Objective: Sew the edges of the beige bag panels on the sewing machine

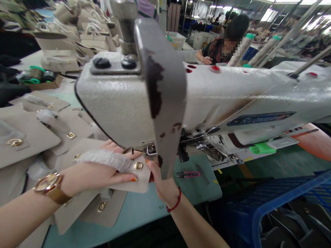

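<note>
My left hand [103, 172] lies flat on a beige leather piece [141, 184], fingers stretched out together and pressing down, thumb along the near side, not closed around anything. A strip wrapped in clear plastic [103, 157] runs across under my fingers. Just past my fingertips sits a gold clasp [138, 166] fixed to the piece. My right hand [161, 184] meets the same piece at its right edge; one fingertip [147, 161] touches it beside the clasp, but a grey metal cover [162, 103] hides the rest (so I cannot tell whether I am pinching the edge or only steadying it).

The piece lies on the green table [201, 189], its far end under the head of the white sewing machine [116, 103], close to the presser foot [150, 150]. Pink thread snips [188, 174] lie on the table just right of my right hand. More beige pieces with gold clasps are spread to my left [26, 137]. A blue crate [271, 206] stands low on the right. Beyond the machine, another person [222, 44] bends over a table.
</note>
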{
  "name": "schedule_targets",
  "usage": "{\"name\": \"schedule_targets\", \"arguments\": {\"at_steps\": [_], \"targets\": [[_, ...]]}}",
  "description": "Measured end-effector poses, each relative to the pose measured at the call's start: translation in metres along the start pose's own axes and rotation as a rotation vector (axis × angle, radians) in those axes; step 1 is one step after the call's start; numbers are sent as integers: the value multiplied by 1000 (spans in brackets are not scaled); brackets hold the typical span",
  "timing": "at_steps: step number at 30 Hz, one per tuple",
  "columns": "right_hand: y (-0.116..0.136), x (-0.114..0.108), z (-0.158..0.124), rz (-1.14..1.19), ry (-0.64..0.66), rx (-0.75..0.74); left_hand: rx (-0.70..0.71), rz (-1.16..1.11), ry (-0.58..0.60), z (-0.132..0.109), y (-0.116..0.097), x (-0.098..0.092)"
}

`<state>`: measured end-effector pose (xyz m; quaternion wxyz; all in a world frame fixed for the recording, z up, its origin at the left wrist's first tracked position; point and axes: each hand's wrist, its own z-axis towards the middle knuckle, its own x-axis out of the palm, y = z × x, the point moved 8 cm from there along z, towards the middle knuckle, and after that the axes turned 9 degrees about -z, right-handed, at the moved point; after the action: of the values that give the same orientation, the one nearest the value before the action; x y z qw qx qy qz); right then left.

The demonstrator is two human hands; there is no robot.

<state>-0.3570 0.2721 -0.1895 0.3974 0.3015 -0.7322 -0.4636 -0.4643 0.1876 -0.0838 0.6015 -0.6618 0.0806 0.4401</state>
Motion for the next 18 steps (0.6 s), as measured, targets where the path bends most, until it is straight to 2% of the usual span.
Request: {"name": "schedule_targets", "arguments": {"at_steps": [2, 5, 11, 15, 18], "targets": [[0, -3, 1, -21, 43, 20, 61, 208, 121, -6, -6, 17], [0, -8, 3, -60, 83, 51, 105, 520, 198, -16, -4, 37], [6, -20, 4, -214, 90, 47, 89, 607, 44, -25, -8, 50], [13, -24, 4, -280, 98, 10, 46, 628, 21, -27, -8, 54], [16, -26, 3, -330, 89, -36, 65, 570, -11, -28, -5, 54]]}}
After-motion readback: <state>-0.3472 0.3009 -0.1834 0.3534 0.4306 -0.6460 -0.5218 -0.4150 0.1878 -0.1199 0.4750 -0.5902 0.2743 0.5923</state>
